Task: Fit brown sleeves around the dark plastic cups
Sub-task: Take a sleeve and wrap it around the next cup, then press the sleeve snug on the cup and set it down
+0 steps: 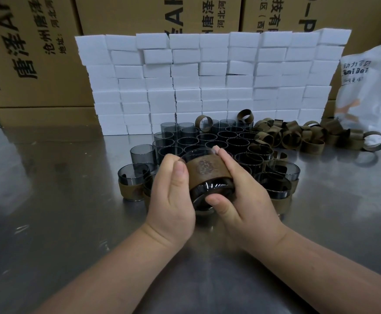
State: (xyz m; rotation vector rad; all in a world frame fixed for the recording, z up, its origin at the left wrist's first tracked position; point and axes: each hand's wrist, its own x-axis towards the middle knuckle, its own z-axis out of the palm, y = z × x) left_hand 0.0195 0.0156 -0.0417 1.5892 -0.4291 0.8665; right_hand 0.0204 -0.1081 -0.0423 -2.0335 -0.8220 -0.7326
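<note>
Close to the viewer, above a shiny metal counter (pixel 49 211), a left hand (pixel 173 191) and a right hand (pixel 243 196) are holding one dark plastic cup (pixel 209 194) tipped base-first toward the camera, their fingers (pixel 224 162) curling round it and gripping the brown sleeve (pixel 207 169) sitting around its middle. Just behind, a cluster of dark cups (pixel 214 137) is standing on the counter, a few sleeved cups (pixel 131 184) at its near edges, with loose sleeves (pixel 291 137) heaped to the right. Farther back, a wall of white blocks (pixel 207 82) is standing before cardboard boxes (pixel 37 53), beside a white bag (pixel 370 91).
</note>
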